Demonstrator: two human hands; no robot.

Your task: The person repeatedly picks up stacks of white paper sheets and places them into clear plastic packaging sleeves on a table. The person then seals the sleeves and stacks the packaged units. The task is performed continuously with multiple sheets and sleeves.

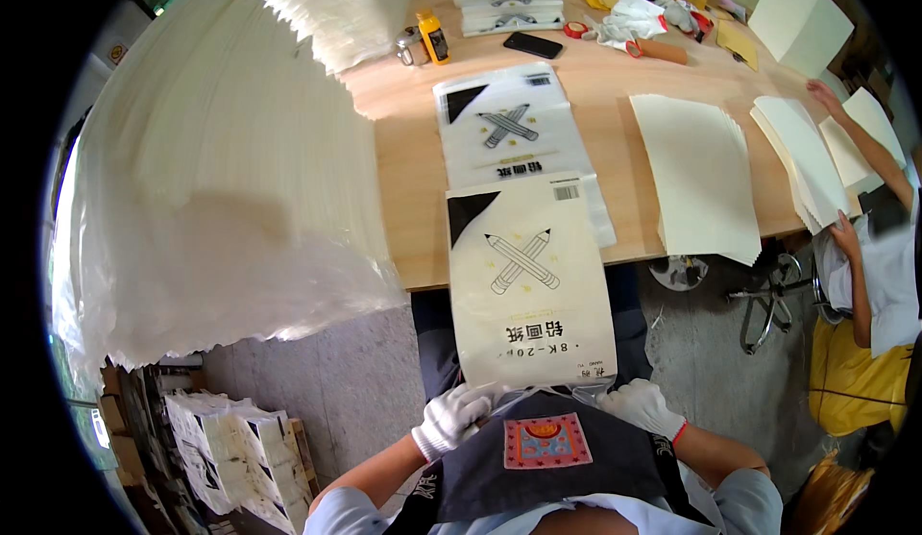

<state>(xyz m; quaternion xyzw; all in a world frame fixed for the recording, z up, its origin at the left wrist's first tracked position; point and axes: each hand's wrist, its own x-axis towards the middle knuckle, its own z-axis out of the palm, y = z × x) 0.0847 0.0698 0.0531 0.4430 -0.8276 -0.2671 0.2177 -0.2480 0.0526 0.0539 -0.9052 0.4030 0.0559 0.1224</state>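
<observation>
A printed plastic bag (528, 333) with cream paper sheets inside lies half on the table edge and reaches over my lap. Crossed pencils and a black corner are printed on it. My left hand (456, 416), in a white knit glove, is closed on the near left corner of the bag's loose plastic end. At the near right corner, my gloved right hand (642, 407) grips the same end, its fingertips partly hidden. Under the far part of this bag lies a pile of flat printed bags (509, 103), pointing away from me.
Tall piles of clear plastic (230, 170) cover the left side. Cream paper stacks (696, 180) lie to the right, where a co-worker's hands (845, 239) touch another stack (802, 156). Further back are a phone (533, 45), a yellow bottle (433, 37) and tape rolls (575, 30).
</observation>
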